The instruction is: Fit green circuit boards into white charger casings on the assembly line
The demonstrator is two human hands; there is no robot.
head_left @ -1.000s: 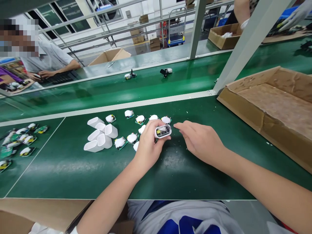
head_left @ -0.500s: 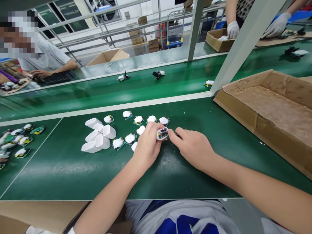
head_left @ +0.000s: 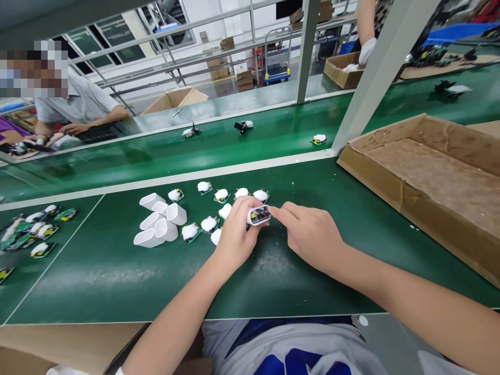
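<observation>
My left hand (head_left: 237, 223) is wrapped around a white plastic casing (head_left: 253, 219), its open end turned to the right. Inside that end a circuit board with dark and yellow parts (head_left: 260, 213) shows. My right hand (head_left: 310, 229) is closed, its index fingertip at the casing's rim; whatever its curled fingers hold is hidden. To the left, several empty white casings (head_left: 166, 229) stand and lie in a cluster. Between them and my left hand, and behind it, are several small circuit boards topped with white pieces (head_left: 190, 231).
A shallow cardboard box (head_left: 375, 179) stands at the right. More circuit boards (head_left: 29, 229) are heaped at the far left. Beyond the pale rail (head_left: 234, 169) runs a green belt (head_left: 156, 156) carrying a few assemblies. Co-workers sit across, one gloved hand (head_left: 367, 51) at a box.
My right index finger has come to the casing's rim, and the dark thing seen at my right fingers is out of sight. Assemblies on the far belt have shifted slightly left in view.
</observation>
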